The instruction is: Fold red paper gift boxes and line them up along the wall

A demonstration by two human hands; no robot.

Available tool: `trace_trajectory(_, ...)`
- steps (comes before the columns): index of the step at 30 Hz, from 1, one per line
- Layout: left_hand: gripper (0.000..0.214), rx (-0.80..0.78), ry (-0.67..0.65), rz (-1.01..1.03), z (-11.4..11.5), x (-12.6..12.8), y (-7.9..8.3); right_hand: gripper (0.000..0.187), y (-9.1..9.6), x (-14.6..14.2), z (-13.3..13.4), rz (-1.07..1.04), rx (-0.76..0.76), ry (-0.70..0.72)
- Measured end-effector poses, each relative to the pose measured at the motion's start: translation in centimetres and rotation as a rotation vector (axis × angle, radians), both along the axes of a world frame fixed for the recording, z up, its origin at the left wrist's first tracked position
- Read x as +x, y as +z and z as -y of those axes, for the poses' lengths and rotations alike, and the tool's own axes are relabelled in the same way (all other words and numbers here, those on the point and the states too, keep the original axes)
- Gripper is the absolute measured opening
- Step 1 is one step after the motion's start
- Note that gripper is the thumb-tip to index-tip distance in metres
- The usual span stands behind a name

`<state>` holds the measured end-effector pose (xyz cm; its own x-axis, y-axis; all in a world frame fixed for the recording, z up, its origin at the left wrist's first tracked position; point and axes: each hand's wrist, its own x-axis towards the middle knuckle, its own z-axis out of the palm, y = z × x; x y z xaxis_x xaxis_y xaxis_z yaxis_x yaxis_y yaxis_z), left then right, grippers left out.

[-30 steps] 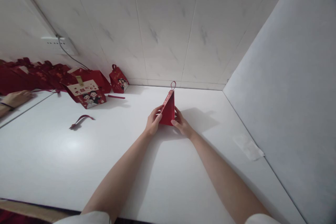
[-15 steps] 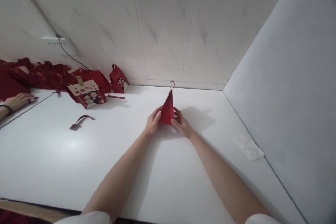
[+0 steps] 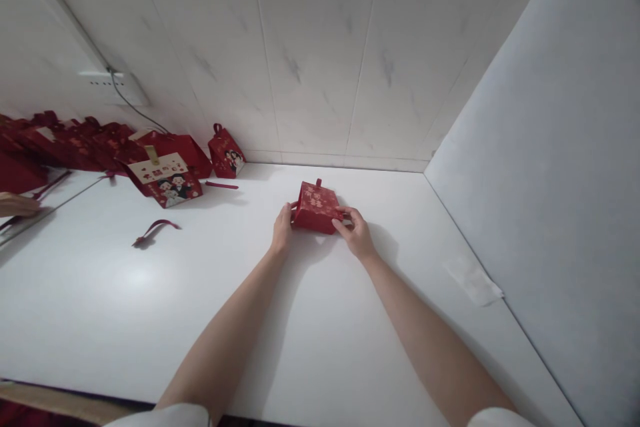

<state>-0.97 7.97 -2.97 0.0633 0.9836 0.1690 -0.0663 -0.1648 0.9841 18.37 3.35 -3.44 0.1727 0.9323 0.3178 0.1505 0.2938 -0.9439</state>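
Note:
A small red paper gift box [image 3: 316,206] with a light pattern lies tilted on the white table [image 3: 150,307], its ribbon loop pointing to the wall. My left hand [image 3: 282,230] grips its left edge with the fingers closed on it. My right hand [image 3: 356,232] pinches its right edge. Both forearms reach in from the bottom of the view.
Several red gift boxes [image 3: 167,177] and a small one [image 3: 226,151] stand at the back left by the tiled wall. A loose red ribbon [image 3: 153,229] lies on the table. Another person's hand [image 3: 17,205] shows at the far left. A grey wall [image 3: 550,180] bounds the right side.
The red box stood upright as a narrow peak between my hands; it has now been laid over so its patterned face shows. The other person's hand has drawn back to the left.

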Motion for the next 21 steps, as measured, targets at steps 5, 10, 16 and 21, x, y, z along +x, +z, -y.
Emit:
trace_trajectory(5, 0.050, -0.002, -0.102, -0.004, 0.9, 0.6, 1.0, 0.021, 1.0, -0.2, 0.8, 0.085, 0.164, -0.127)
trace_trajectory(10, 0.050, -0.034, -0.134, 0.072, 0.9, 0.8, 0.9, 0.042, 0.8, -0.3, 0.7, 0.001, 0.161, -0.185)
trace_trajectory(16, 0.047, -0.041, -0.209, 0.130, 0.8, 0.6, 0.9, 0.049, 0.2, -0.2, 0.2, -0.036, -0.015, -0.137)
trace_trajectory(21, 0.043, -0.046, -0.219, 0.100, 0.8, 0.5, 1.0, 0.046, -0.2, -0.1, -0.1, -0.034, -0.087, -0.047)
